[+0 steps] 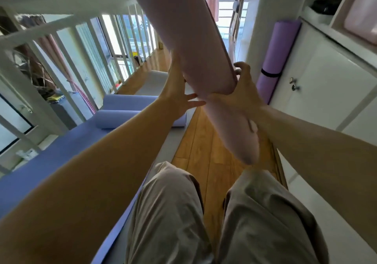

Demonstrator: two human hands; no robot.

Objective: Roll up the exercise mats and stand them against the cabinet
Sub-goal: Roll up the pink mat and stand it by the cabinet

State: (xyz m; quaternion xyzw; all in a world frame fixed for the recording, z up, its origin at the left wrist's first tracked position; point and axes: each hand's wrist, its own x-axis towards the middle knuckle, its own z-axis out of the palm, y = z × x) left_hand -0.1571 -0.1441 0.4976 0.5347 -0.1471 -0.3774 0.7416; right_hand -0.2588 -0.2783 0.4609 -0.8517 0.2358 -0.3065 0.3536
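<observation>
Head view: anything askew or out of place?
The blue mat lies only part-rolled on the floor. The pink mat is rolled but tilted, held between the left hand and right hand, not yet against the cabinet, where the purple mat stands upright.

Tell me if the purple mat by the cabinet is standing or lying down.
Standing: the rolled purple mat, banded with a black strap, rests on end against the white cabinet.

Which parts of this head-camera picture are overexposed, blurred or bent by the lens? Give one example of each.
Head view: daylight blows out the windows; the pink rolled mat looks soft with motion blur, most at its lower end; the wide lens bows the white railing; the purple mat against the cabinet is fairly sharp.
</observation>
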